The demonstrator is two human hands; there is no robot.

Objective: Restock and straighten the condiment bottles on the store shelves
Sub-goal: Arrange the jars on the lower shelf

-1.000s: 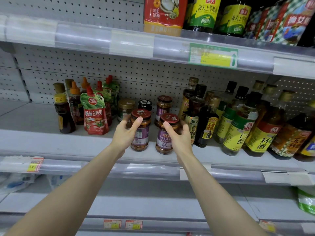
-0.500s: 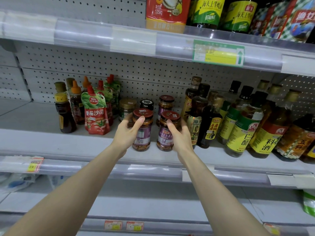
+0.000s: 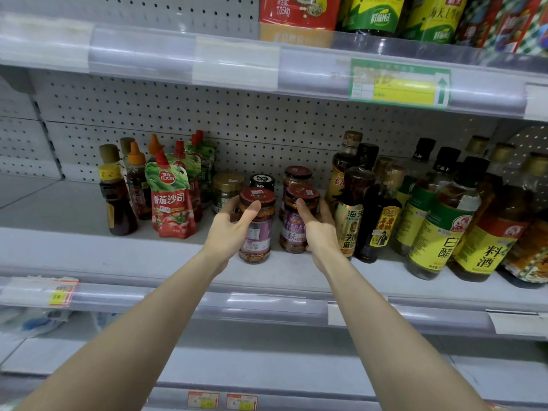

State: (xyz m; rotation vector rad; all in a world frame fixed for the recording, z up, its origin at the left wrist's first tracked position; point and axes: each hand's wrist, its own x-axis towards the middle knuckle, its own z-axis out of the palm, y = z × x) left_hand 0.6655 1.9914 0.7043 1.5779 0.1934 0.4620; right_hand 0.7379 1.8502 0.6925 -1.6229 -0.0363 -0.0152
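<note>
Head view: left hand (image 3: 227, 232), right hand (image 3: 319, 232), seemingly gripping jars (image 3: 258, 241)

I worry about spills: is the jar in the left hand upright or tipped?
Upright. The jar in the left hand has its red lid straight above its base, which appears to rest on the shelf.

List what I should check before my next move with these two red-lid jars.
1. Left hand grips left jar: ok.
2. Right hand grips right jar: ok.
3. Both jars upright: ok.
4. Jar fronts in line: not ok; the left jar stands nearer the shelf edge.
5. Labels facing forward: right jar ok; left jar cannot tell, the thumb partly covers it.
6. Gap between right hand and oil bottle: cannot tell.
</note>
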